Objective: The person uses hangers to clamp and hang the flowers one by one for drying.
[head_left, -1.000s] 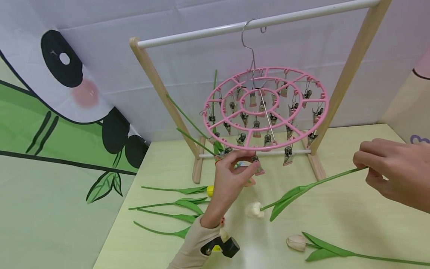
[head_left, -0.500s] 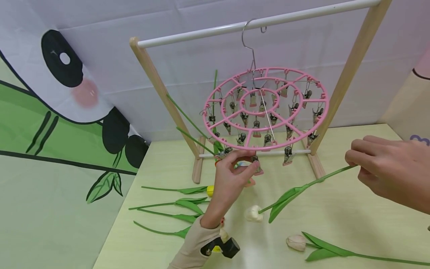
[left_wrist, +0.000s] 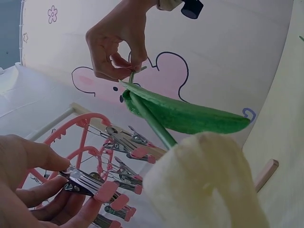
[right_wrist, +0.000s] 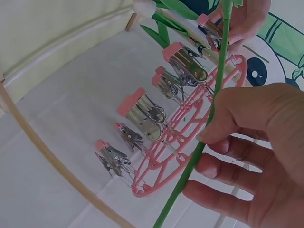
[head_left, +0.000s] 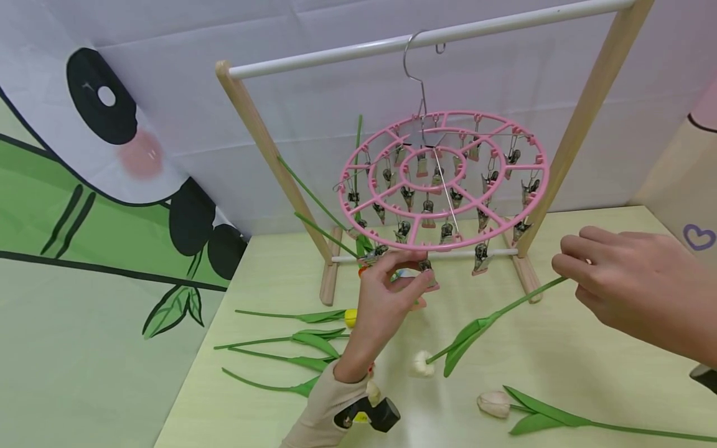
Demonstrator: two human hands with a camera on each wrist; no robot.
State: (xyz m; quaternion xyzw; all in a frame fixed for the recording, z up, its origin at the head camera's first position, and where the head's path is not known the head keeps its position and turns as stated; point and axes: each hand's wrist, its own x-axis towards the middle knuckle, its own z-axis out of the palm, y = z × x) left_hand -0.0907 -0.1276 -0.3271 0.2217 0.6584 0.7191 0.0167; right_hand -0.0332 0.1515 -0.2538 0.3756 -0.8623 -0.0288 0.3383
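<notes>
A round pink clip hanger (head_left: 445, 247) hangs by its metal hook with several metal clips under it. At its front rim my left hand (head_left: 383, 311) pinches one pink-tipped clip (left_wrist: 92, 185) between thumb and fingers. My right hand (head_left: 633, 286) holds the stem end of a white artificial tulip (head_left: 422, 364), thumb against fingertips. The tulip slants down to the left, its leaves (head_left: 473, 339) midway and its bloom low, right of my left wrist. In the left wrist view, that cream bloom (left_wrist: 204, 185) fills the foreground beside the clip.
A wooden stand (head_left: 582, 124) with a white top rod (head_left: 336, 57) carries the hanger. Green stems (head_left: 313, 199) stick out at the hanger's left. Several tulips, one with a yellow bloom (head_left: 350, 318), lie on the table at left; a pale pink tulip (head_left: 495, 404) lies front right.
My right hand has moved left toward the hanger with the white tulip, whose bloom has sunk slightly. My left hand stays on the clip.
</notes>
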